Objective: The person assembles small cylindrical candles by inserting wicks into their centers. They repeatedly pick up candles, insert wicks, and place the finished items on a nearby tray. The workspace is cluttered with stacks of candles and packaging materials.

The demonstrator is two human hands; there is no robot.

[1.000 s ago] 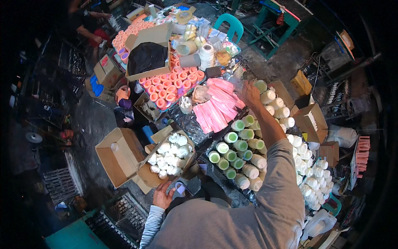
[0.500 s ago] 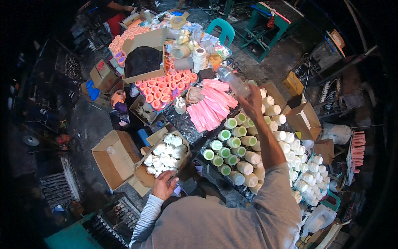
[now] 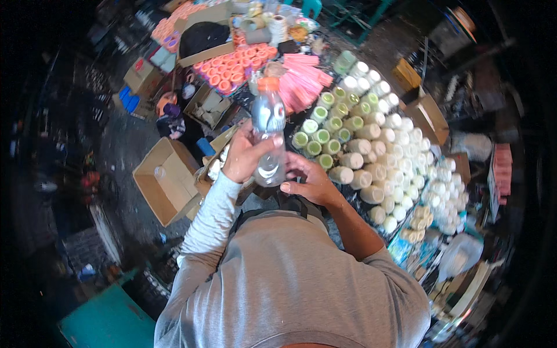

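Observation:
A clear plastic bottle point(image 3: 268, 124) with an orange cap and a wrapped label stands upright in front of my body, and its lower part looks see-through. My left hand point(image 3: 245, 155) is closed round its middle, thumb across the front. At the bottle's lower right side is my right hand point(image 3: 310, 178), fingers bent and apart from the thumb; whether it touches the bottle I cannot tell. Partly hidden behind my left hand lies a cardboard box of white pieces point(image 3: 216, 168). Pink strips point(image 3: 301, 84) lie bundled on the table beyond the bottle.
Right of my hands are rows of green-topped cylinders point(image 3: 321, 136) and many whitish cylinders point(image 3: 383, 153). Orange rings point(image 3: 229, 68) crowd the far table beside a box with black material point(image 3: 203, 40). An open cardboard box point(image 3: 165, 182) sits at left.
The bottle has come from the far table toward my body. My left hand has left the box of white pieces and grips the bottle; my right hand has drawn back to its base.

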